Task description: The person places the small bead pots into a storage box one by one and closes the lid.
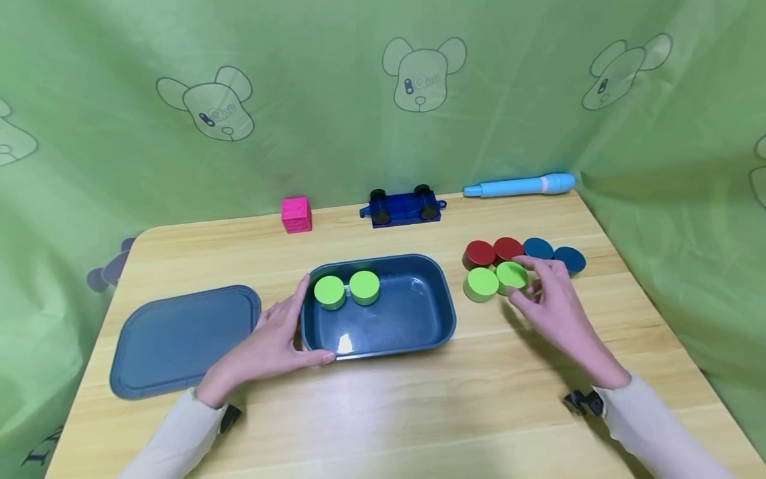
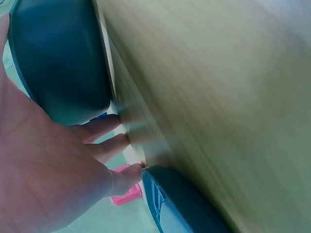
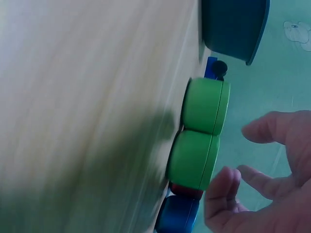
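Observation:
A dark blue plastic box (image 1: 413,319) stands open on the table with two lime green discs (image 1: 330,293) inside, at its far left. My left hand (image 1: 272,339) holds the box's left end, thumb along the near rim and forefinger at the far left corner. In the left wrist view the other fingers (image 2: 104,145) stretch down beside the box wall (image 2: 63,58). My right hand (image 1: 553,303) hovers at the right one of two more green discs (image 1: 481,285). Its thumb and fingers are spread, and the right wrist view shows them apart from that green disc (image 3: 192,159).
Two red discs (image 1: 479,254) and two blue discs (image 1: 570,259) stand behind the green pair. A dark blue lid (image 1: 185,339) lies left of the box. Along the back are a pink cube (image 1: 296,215), an overturned blue toy wagon (image 1: 404,207) and a light blue pen (image 1: 520,186).

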